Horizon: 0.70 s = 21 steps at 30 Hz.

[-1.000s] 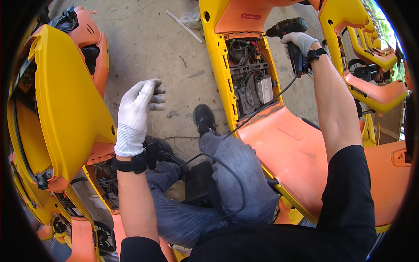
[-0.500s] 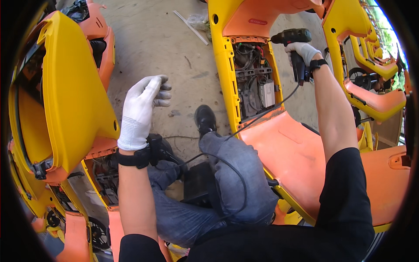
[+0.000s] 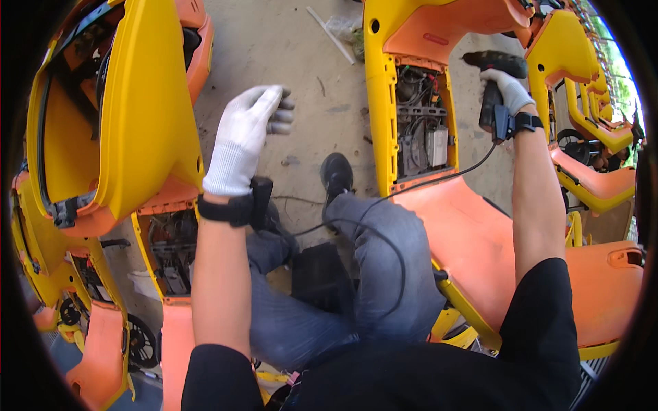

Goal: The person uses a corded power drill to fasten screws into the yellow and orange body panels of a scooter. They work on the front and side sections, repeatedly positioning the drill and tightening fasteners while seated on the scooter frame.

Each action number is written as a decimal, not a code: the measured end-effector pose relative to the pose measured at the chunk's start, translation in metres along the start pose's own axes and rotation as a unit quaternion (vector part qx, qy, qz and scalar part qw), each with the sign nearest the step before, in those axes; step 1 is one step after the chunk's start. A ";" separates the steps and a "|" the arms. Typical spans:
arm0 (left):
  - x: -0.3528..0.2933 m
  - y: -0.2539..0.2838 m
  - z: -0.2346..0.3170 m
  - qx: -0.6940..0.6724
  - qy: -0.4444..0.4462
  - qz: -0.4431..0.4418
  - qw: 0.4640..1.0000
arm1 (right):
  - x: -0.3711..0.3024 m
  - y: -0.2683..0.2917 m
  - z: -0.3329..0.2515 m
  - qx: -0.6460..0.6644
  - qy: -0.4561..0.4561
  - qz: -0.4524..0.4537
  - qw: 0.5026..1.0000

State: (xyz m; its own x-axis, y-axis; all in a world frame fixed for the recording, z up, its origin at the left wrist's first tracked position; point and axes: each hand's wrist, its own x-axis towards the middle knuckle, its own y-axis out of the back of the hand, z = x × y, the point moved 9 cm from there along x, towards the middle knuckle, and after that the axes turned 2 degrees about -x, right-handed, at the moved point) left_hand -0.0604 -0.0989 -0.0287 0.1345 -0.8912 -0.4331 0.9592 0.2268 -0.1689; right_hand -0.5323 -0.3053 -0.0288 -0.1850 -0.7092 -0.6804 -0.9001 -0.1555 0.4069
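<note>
In a white glove, my right hand (image 3: 506, 89) grips a dark cordless drill (image 3: 499, 61) by its handle. The drill's nose points left and stands apart from a yellow and orange scooter body (image 3: 381, 123). An uncovered bay (image 3: 421, 103) in that body shows wires, connectors and a silver box (image 3: 436, 147). My left hand (image 3: 248, 123), also gloved, is raised over the floor between two scooter bodies. Its fingers are curled against the thumb; whether anything small is inside is hidden.
A black cable (image 3: 439, 179) runs across my legs between the wrist straps. A black box (image 3: 321, 277) lies between my legs. On the left stands a large yellow panel (image 3: 147, 116); other scooter bodies (image 3: 595, 178) line the right. A white strip (image 3: 330, 34) lies on the floor.
My right hand has drawn the drill rightward, away from the upper edge of the bay. My left hand stays raised and curled. The whole view has shifted a little.
</note>
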 end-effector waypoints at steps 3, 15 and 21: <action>0.003 0.010 0.003 0.018 -0.022 0.009 1.000 | -0.024 -0.038 -0.005 0.041 0.012 -0.042 0.998; -0.051 0.048 0.035 0.007 -0.136 0.033 0.990 | -0.206 -0.250 -0.082 0.008 0.300 -0.274 0.914; -0.069 0.039 0.016 0.168 -0.080 -0.055 0.981 | -0.247 -0.286 -0.083 0.146 0.316 -0.260 0.901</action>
State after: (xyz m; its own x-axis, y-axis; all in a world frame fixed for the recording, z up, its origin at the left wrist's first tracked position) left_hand -0.0281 -0.0344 0.0088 0.0370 -0.9591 -0.2806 0.9943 0.0072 0.1066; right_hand -0.1964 -0.1430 0.0739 0.4698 -0.8567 -0.2130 -0.8828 -0.4572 -0.1079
